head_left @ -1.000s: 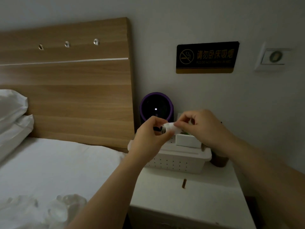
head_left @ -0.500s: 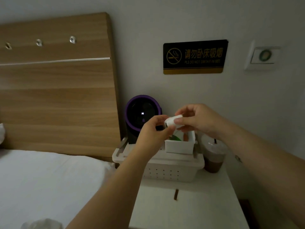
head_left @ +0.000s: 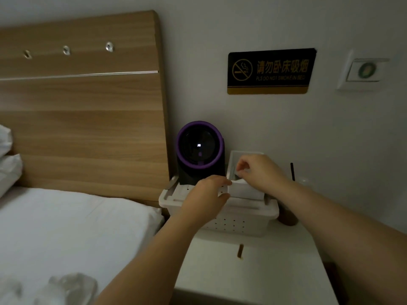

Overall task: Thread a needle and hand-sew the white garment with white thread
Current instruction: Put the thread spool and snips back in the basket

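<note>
**Both hands at the box in the basket**

Gripping small white box (head_left: 244, 191) by its L edge w/ left hand (head_left: 207, 195): thumb under, fingers over, curled. Pinching small white item (head_left: 242, 171) w/ right hand (head_left: 258, 172), fingertips bent down over box's open top. Too dim to ID item, so no telling if thread or needle.

Sitting in R half of white perforated basket (head_left: 233, 225), that box, lid tipped up at rear. In basket's rear L corner: purple-rimmed round device (head_left: 199, 148), small lit readout on dark face. Just R of basket: cup (head_left: 288, 217) w/ dark straw upright; touching or not, can't tell. Under basket: white nightstand (head_left: 253, 274), basket toward its back edge by wall. L of basket: white bed (head_left: 66, 227) + wooden headboard (head_left: 83, 106). Well L of basket & nearer cam, on bed: crumpled pale heap (head_left: 66, 287), blurred, can't tell if garment. Above basket, on wall: black-and-gold no-smoking sign (head_left: 271, 71).
</note>
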`<state>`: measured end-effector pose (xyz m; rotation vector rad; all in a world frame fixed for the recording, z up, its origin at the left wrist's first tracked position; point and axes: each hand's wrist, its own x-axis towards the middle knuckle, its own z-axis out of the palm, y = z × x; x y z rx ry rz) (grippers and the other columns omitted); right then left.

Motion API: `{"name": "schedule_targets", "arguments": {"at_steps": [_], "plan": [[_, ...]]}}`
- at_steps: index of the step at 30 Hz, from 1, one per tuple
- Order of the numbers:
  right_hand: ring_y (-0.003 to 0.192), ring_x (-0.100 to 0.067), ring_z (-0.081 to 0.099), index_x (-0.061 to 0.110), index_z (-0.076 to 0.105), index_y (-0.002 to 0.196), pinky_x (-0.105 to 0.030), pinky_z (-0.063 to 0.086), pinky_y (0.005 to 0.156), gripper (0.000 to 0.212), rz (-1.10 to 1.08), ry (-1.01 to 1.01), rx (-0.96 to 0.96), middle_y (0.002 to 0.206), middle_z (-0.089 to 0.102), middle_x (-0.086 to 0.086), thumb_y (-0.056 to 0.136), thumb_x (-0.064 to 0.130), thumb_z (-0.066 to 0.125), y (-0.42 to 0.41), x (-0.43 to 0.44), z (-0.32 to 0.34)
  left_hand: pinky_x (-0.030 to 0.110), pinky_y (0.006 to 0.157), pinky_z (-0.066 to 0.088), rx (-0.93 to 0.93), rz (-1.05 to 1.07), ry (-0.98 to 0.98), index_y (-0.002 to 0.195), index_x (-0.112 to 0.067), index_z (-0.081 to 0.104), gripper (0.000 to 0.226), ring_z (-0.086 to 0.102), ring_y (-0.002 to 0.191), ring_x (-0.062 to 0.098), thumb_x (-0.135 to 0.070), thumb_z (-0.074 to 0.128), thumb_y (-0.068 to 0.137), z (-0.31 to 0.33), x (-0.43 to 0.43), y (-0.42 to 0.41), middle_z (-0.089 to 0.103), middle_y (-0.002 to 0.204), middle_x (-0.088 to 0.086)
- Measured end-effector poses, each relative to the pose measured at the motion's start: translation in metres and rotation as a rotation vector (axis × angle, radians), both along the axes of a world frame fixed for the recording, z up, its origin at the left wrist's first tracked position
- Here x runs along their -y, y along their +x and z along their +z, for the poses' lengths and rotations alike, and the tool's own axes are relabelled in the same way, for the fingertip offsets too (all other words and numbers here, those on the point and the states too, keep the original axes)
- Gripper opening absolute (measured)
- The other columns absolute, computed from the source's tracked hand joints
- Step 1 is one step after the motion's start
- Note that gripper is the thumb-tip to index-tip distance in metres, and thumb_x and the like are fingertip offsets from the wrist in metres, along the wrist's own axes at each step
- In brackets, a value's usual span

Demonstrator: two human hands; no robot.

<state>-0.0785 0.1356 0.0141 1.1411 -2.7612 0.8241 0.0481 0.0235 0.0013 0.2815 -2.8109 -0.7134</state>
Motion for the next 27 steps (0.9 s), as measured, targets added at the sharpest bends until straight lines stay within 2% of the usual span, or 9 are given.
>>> {"name": "schedule_targets", "arguments": {"at_steps": [5,9,12,16,20,21,23,25,27], "plan": [[0.088,-0.006,0.059,0.025,0.062,0.095,-0.022,0.047,0.075,0.005,0.211,-0.098,0.044,0.093,0.063,0.01,0.092,0.022,0.06,0.076,0.004,0.028,0.022,0.091,0.043,0.091,0.088,0.038,0.131,-0.027,0.055,0.034,0.055,0.116,0.011,-0.028,0.055,0.097,0.022,0.019,0.071,0.056,0.132,-0.006],[0.09,0.0,0.056,0.027,0.063,0.106,-0.015,0.044,0.071,0.016,0.435,0.08,0.24,0.1,0.061,0.012,0.09,0.031,0.063,0.169,0.023,0.032,0.024,0.093,0.045,0.242,0.258,0.049,0.127,-0.026,0.058,0.033,0.058,0.11,0.012,-0.031,0.06,0.094,0.03,0.054,0.175,0.059,0.129,-0.006],[0.096,-0.005,0.059,0.026,0.059,0.116,-0.019,0.049,0.077,0.027,0.55,0.214,0.369,0.111,0.062,0.007,0.09,0.033,0.063,0.226,0.047,0.014,0.024,0.092,0.043,0.337,0.434,0.013,0.131,-0.025,0.055,0.041,0.057,0.113,0.016,-0.036,0.062,0.092,0.024,0.075,0.259,0.056,0.134,-0.002],[0.124,-0.02,0.05,0.025,0.036,0.141,-0.03,0.047,0.096,0.064,0.615,0.403,0.42,0.145,0.043,-0.002,0.087,0.039,0.067,0.28,0.082,-0.027,0.033,0.105,0.038,0.567,0.571,-0.022,0.144,-0.024,0.038,0.067,0.047,0.129,0.022,-0.045,0.066,0.087,0.002,0.084,0.348,0.043,0.146,0.004],[0.129,-0.023,0.044,0.025,0.011,0.152,-0.03,0.045,0.096,0.095,0.603,0.504,0.472,0.153,0.031,-0.001,0.081,0.04,0.072,0.308,0.094,-0.057,0.035,0.11,0.034,0.634,0.647,0.022,0.152,-0.022,0.02,0.088,0.038,0.136,0.026,-0.044,0.07,0.082,-0.029,0.088,0.399,0.036,0.151,0.008],[0.129,-0.022,0.044,0.022,0.013,0.152,-0.029,0.043,0.097,0.094,0.607,0.534,0.465,0.151,0.034,-0.001,0.081,0.039,0.073,0.314,0.095,-0.061,0.035,0.108,0.036,0.623,0.665,0.047,0.152,-0.022,0.02,0.088,0.041,0.134,0.026,-0.042,0.07,0.083,-0.035,0.088,0.405,0.041,0.147,0.009],[0.122,-0.02,0.048,0.019,0.035,0.144,-0.028,0.041,0.096,0.073,0.634,0.582,0.397,0.143,0.045,-0.001,0.082,0.035,0.071,0.324,0.1,-0.063,0.031,0.1,0.042,0.6,0.71,0.068,0.145,-0.021,0.035,0.068,0.051,0.123,0.025,-0.037,0.066,0.087,-0.04,0.088,0.416,0.054,0.135,0.009],[0.104,-0.02,0.054,0.011,0.056,0.124,-0.025,0.044,0.078,0.04,0.635,0.553,0.36,0.128,0.057,-0.007,0.087,0.024,0.063,0.326,0.109,-0.056,0.027,0.088,0.042,0.575,0.719,-0.009,0.124,-0.016,0.057,0.034,0.055,0.114,0.023,-0.029,0.056,0.093,-0.04,0.091,0.419,0.06,0.125,0.008],[0.089,-0.027,0.058,0.001,0.063,0.106,-0.027,0.042,0.062,0.021,0.521,0.394,0.386,0.109,0.063,-0.017,0.092,0.012,0.051,0.324,0.122,-0.037,0.027,0.079,0.039,0.434,0.807,-0.076,0.107,-0.008,0.063,0.025,0.058,0.105,0.026,-0.024,0.046,0.098,-0.034,0.103,0.421,0.064,0.114,0.01]]}}
